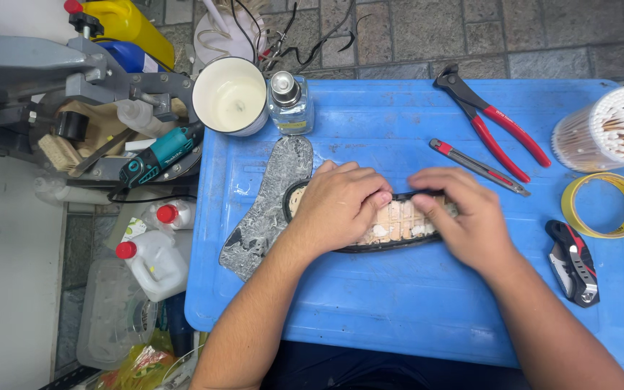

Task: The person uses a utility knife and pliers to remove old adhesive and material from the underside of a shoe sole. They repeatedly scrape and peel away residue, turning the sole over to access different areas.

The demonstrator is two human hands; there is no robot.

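Under both hands, pressing flat on the shoe sole [399, 224], left hand [341, 206] and right hand [464, 217] fingers open, gripping nothing — best kept even, steady.

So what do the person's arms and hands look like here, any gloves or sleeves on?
Both are bare. The left hand and right hand wear no gloves, and no rings, watch or bands show. Both forearms are uncovered as far as the bottom edge of the picture, with no sleeve in view.
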